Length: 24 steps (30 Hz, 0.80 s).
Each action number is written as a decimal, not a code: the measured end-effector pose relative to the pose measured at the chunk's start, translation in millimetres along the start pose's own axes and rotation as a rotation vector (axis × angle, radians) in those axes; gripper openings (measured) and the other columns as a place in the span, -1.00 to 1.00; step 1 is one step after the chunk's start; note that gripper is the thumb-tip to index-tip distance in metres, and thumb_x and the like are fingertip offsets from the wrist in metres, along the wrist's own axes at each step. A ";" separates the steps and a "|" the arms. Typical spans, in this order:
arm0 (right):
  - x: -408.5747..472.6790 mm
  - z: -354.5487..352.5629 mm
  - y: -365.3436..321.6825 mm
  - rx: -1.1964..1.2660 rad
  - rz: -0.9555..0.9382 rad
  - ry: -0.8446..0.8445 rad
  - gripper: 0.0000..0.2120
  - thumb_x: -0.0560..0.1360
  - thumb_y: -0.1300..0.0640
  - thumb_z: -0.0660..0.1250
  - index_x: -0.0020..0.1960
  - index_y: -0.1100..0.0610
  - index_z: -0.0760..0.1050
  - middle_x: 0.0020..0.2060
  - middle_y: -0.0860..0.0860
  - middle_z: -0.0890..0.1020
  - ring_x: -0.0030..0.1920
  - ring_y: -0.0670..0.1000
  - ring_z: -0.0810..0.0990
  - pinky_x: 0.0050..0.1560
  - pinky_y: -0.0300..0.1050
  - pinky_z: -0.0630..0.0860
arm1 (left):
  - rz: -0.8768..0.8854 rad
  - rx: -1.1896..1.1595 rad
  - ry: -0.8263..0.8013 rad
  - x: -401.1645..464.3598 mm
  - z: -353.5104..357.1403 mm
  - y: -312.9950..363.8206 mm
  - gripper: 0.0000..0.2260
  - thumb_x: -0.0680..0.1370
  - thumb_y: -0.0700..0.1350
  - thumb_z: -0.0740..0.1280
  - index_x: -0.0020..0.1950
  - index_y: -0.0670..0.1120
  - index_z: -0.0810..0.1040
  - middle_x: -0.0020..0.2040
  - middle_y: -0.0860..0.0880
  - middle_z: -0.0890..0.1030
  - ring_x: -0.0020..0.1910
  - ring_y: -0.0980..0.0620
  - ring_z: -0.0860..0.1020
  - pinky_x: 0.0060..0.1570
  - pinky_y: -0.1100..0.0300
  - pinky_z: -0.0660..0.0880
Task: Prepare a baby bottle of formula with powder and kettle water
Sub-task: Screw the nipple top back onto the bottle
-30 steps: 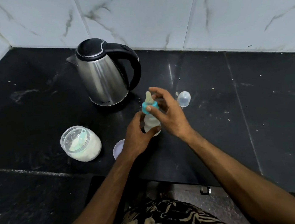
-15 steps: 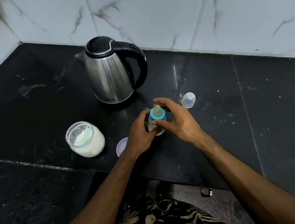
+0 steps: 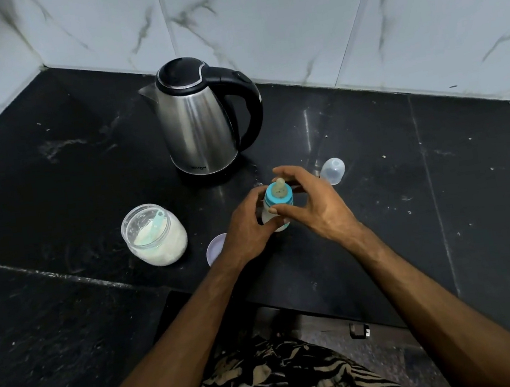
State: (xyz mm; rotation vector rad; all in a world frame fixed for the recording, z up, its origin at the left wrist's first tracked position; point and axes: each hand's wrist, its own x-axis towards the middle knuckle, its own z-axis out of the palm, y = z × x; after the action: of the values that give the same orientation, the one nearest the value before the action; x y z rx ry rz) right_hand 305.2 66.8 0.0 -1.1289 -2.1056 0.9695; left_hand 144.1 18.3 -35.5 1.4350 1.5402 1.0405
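Observation:
A small baby bottle (image 3: 271, 215) with a teal collar and a nipple stands upright on the black counter (image 3: 374, 178). My left hand (image 3: 245, 226) grips its body from the left. My right hand (image 3: 313, 207) curls round the teal collar, thumb in front and fingers behind. An open glass jar of white powder (image 3: 156, 237) with a teal scoop in it sits to the left. A steel kettle (image 3: 196, 120) with a black lid and handle stands behind the bottle.
The bottle's clear dome cap (image 3: 333, 171) lies on the counter just right of my right hand. A lilac jar lid (image 3: 214, 248) lies partly under my left wrist. White marbled tile walls close off the back and left. The counter edge runs near my body.
The bottle came down from a raised, tilted hold to stand upright on the counter. Both hands stayed on it, and my right hand shifted round the collar.

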 end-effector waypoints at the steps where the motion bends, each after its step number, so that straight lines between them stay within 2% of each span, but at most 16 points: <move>1: -0.1 -0.1 0.0 -0.007 -0.001 0.004 -0.37 0.42 0.03 0.55 0.42 0.01 0.39 0.17 -0.28 0.52 0.20 -0.37 0.48 0.19 -0.49 0.40 | 0.001 0.001 -0.002 0.1 0.1 0.2 -0.46 0.45 -0.11 0.52 0.38 -0.05 0.41 0.31 0.00 0.55 0.29 0.06 0.51 0.29 -0.02 0.49; 4: -1.3 0.0 -0.9 -0.018 0.000 0.012 -0.36 0.41 0.01 0.55 0.42 0.01 0.39 0.24 -0.20 0.53 0.21 -0.28 0.50 0.20 -0.43 0.43 | 0.005 -0.012 0.000 0.2 -0.1 0.3 -0.47 0.45 -0.12 0.51 0.38 -0.08 0.42 0.30 -0.02 0.55 0.29 0.04 0.52 0.28 -0.03 0.49; 7: -3.7 1.0 -2.5 -0.054 0.008 0.025 -0.32 0.39 -0.04 0.55 0.43 0.00 0.38 0.23 -0.22 0.50 0.20 -0.24 0.48 0.22 -0.34 0.42 | 0.021 -0.022 0.009 -0.3 0.0 -1.1 -0.50 0.46 -0.10 0.51 0.35 -0.05 0.43 0.28 0.00 0.57 0.26 0.07 0.54 0.25 -0.01 0.52; 11: -10.9 0.4 -2.1 -0.060 0.055 0.112 -0.37 0.41 -0.13 0.51 0.40 -0.02 0.39 0.16 -0.15 0.55 0.15 -0.23 0.52 0.09 -0.43 0.42 | 0.033 -0.046 0.024 -1.0 -0.2 -3.4 -0.52 0.44 -0.08 0.53 0.31 0.04 0.45 0.23 0.06 0.60 0.20 0.11 0.57 0.21 0.02 0.54; 14: -12.4 -4.5 -1.8 -0.035 0.064 0.097 -0.42 0.46 -0.08 0.49 0.41 0.01 0.39 0.18 -0.09 0.53 0.18 -0.16 0.52 0.13 -0.37 0.45 | 0.040 -0.056 0.024 -0.3 0.2 -5.6 -0.50 0.41 -0.08 0.55 0.29 0.06 0.46 0.21 0.07 0.60 0.19 0.10 0.58 0.20 0.01 0.55; 17: -10.3 -7.4 -3.8 -0.052 0.043 0.011 -0.44 0.49 0.02 0.47 0.43 0.07 0.40 0.22 -0.06 0.50 0.23 -0.12 0.50 0.22 -0.20 0.48 | 0.037 -0.036 0.016 0.8 0.4 -6.8 -0.50 0.43 -0.07 0.53 0.32 0.04 0.44 0.24 0.09 0.58 0.23 0.15 0.55 0.23 0.04 0.53; 19: -10.5 -6.1 -3.8 -0.081 0.015 0.012 -0.55 0.49 0.03 0.47 0.34 0.07 0.50 0.18 -0.07 0.51 0.20 -0.14 0.49 0.22 -0.16 0.50 | 0.031 -0.028 0.014 1.4 0.7 -7.4 -0.50 0.44 -0.09 0.53 0.33 0.03 0.44 0.26 0.08 0.58 0.24 0.14 0.54 0.25 0.03 0.52; 22: -13.1 -6.1 0.1 -0.091 0.028 0.113 -0.71 0.47 -0.06 0.47 0.12 0.04 0.58 0.06 -0.08 0.55 0.09 -0.16 0.52 0.08 -0.25 0.50 | 0.039 -0.049 0.015 0.9 0.4 -7.4 -0.50 0.42 -0.07 0.54 0.30 0.07 0.45 0.21 0.10 0.60 0.20 0.15 0.56 0.22 0.05 0.54; 24: -12.9 -9.5 4.1 -0.090 0.048 0.179 -0.72 0.46 -0.10 0.48 0.03 0.05 0.57 0.02 -0.08 0.56 0.05 -0.15 0.54 0.00 -0.23 0.52 | 0.031 -0.052 0.016 0.5 0.3 -7.7 -0.49 0.42 -0.06 0.54 0.31 0.08 0.45 0.21 0.11 0.60 0.19 0.14 0.57 0.21 0.04 0.54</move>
State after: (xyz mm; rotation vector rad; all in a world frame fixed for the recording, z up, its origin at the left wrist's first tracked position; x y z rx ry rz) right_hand 320.5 60.4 0.6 -1.2671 -2.0025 0.7713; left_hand 141.5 18.6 -42.7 1.4215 1.4960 1.1053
